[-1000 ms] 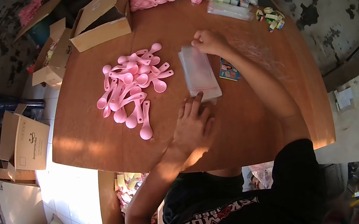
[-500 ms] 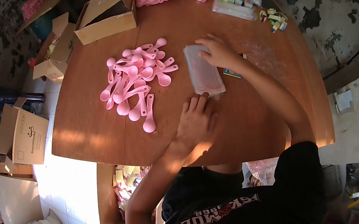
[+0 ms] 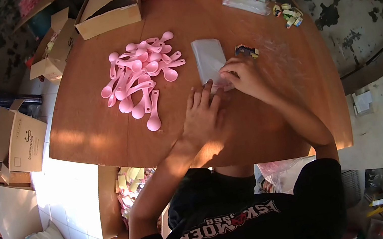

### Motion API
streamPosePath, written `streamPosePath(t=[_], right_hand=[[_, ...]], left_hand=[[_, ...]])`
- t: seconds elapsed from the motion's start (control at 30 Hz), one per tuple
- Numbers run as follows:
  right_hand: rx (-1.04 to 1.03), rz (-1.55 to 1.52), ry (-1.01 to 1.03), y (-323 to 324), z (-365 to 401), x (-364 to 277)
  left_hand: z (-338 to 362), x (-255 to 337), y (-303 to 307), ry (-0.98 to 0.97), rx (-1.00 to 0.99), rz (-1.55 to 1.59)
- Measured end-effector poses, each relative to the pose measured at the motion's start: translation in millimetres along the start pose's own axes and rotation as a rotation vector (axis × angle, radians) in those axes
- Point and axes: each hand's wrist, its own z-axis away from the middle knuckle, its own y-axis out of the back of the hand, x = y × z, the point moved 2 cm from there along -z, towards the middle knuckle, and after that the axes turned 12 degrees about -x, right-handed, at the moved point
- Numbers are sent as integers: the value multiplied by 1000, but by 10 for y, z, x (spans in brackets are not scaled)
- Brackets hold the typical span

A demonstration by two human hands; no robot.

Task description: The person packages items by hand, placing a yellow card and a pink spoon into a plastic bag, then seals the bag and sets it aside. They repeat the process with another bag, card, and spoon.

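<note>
- Head view: the clear bags (image 3: 210, 57) lie stacked on the table (image 3: 254, 126), between the pink spoons (image 3: 152, 120) and a small dark packet (image 3: 246, 50).
- Left hand (image 3: 203, 116) is loosely open, fingers spread, tips at the stack's near end, grasping nothing visible.
- Right hand (image 3: 243, 73) has thumb and finger drawn together at the near right corner; whether they grip a bag cannot be told.
- Thin, slick film could cling, so several bags might lift together.
- Light left-hand pressure could let the stack skew; a hard pinch might crease its edge.
</note>
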Motion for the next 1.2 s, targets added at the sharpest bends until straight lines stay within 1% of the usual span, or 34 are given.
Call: streamPosePath(t=[0.07, 0.1, 0.17, 0.2, 0.23, 0.27, 0.3, 0.33, 0.4, 0.43, 0.47, 0.5, 0.53, 0.57, 0.6, 0.63, 0.67, 0.73, 0.8, 0.83, 0.87, 0.9, 0.93, 0.97, 1.0, 1.03, 1.07, 1.13, 1.17, 1.2], right_hand=[[-28, 111, 26, 81, 40, -132], [-27, 112, 26, 97, 82, -183], [-225, 131, 45, 67, 202, -310], [-224, 131, 44, 62, 260, -394], [-270, -10, 20, 38, 313, -486], [-313, -152, -3, 29, 362, -559], [-328, -189, 8, 45, 404, -615], [-326, -189, 6, 45, 420, -604], [-339, -445, -10, 47, 457, -552], [-438, -587, -85, 104, 438, -484], [-383, -625, -94, 169, 407, -433], [-381, -517, -198, 230, 366, -308], [-378, -409, -301, 287, 328, -155], [-374, -406, -302, 320, 297, -12], [-233, -70, -228, 369, 273, 135], [-89, 265, -150, 391, 281, 245], [-86, 269, -152, 346, 304, 366], [-60, 412, -250, 279, 321, 504], [-57, 405, -244, 247, 368, 550], [-57, 398, -241, 236, 376, 546], [-57, 396, -241, 230, 383, 550], [-37, 413, -198, 225, 398, 546], [-17, 430, -157, 220, 424, 546], [-17, 430, -164, 210, 445, 595], [10, 328, -169, 217, 438, 615], [37, 226, -172, 221, 442, 627], [36, 227, -174, 233, 484, 621], [201, 409, -253, 471, 480, 200], [197, 407, -252, 536, 485, 118], [287, 361, -196, 613, 508, 51]], left_hand=[[4, -5, -10, 29, -28, 54], [0, -5, -3, 57, -57, 109], [-11, -16, 59, 60, -16, 152], [-16, -15, 115, 64, 24, 195], [-21, 2, 174, 62, 24, 195], [-27, 33, 249, 14, 67, 199], [-28, 52, 291, -35, 110, 204], [-30, 23, 264, -37, 108, 204], [-22, -40, 195, -151, 29, 456], [-15, -44, 194, -155, 28, 457], [-17, -52, 210, -152, 74, 502], [-19, -50, 229, -147, 120, 547], [-12, -32, 232, -151, 120, 547], [0, -39, 222, -32, 131, 711], [5, -44, 209, 90, 139, 873], [-6, -31, 226, 83, 138, 875], [-18, -38, 255, 103, 160, 900], [-23, -65, 254, 121, 183, 922], [-3, -115, 227, 136, 248, 1006], [22, -122, 245, 136, 248, 1003], [62, -125, 255, 177, 243, 1105], [97, -107, 294, 219, 235, 1208], [128, -71, 365, 219, 229, 1210], [161, -32, 438, 252, 237, 1310], [191, -1, 475, 285, 245, 1411], [215, 22, 482, 286, 241, 1414], [239, 28, 487, 310, 272, 1441], [283, 29, 527, 336, 307, 1467], [311, 28, 557, 353, 298, 1466], [333, 20, 579, 370, 287, 1465]])
